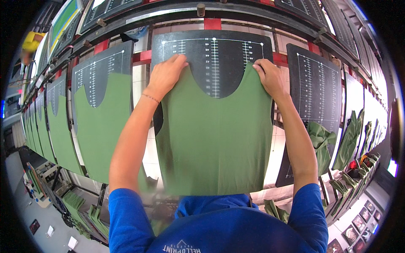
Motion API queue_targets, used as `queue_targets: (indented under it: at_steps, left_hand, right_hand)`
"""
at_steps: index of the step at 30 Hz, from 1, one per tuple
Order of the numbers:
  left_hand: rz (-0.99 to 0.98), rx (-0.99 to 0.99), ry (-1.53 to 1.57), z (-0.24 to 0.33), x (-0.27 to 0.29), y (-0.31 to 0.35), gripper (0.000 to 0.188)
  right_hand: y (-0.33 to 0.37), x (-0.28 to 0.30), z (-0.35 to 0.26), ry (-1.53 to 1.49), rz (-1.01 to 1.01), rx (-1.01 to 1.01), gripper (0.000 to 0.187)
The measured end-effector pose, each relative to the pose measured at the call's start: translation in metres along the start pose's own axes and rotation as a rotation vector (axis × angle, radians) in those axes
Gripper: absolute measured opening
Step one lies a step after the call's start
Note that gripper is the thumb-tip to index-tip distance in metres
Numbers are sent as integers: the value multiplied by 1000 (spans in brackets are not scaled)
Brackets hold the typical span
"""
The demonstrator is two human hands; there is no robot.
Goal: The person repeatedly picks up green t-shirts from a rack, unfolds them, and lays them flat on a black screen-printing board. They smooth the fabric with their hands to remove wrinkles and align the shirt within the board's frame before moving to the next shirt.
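Note:
A green cut fabric panel (215, 143) with a deep U-shaped neckline lies over a dark board (211, 71) printed with white scales. My left hand (166, 76) pinches the top of its left shoulder strip, thumb and fingers closed together. On the other side, my right hand (271, 78) grips the tip of the right shoulder strip between thumb and bent fingers. Both strips reach toward the board's far end. The panel's body lies mostly smooth, with faint creases toward its near edge, which hangs close to my blue shirt (219, 223).
At left, a neighbouring board (95, 67) carries a similar flat green panel (103, 126). The board to the right (314, 84) has a bunched green cloth (320, 141) on its near half. A dark rail (168, 16) runs beyond the boards. Someone in yellow (33, 42) is at far left.

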State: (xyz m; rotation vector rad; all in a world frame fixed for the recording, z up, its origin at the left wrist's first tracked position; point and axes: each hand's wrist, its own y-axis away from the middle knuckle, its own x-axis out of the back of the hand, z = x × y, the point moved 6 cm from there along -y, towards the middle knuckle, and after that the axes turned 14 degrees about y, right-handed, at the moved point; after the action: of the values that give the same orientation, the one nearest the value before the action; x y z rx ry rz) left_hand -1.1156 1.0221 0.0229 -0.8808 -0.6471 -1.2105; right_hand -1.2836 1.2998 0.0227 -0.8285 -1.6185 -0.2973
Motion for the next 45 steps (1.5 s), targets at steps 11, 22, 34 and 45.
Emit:
queue_targets:
  at_steps: [11,22,34,45]
  left_hand:
    - [-75,45,-54,0,-6,-5,14]
    - [306,407,-8,61,28,142,29]
    - [272,633,-10,90,20,254,13]
    - [221,745,149,90,23,260,29]
  right_hand:
    - [-3,-2,3,30,18,32,18]
    - [91,66,-10,156,124,-169,38]
    - [109,0,-142,194,-253,505,75]
    - [300,13,-266,-273,-753,938,92]
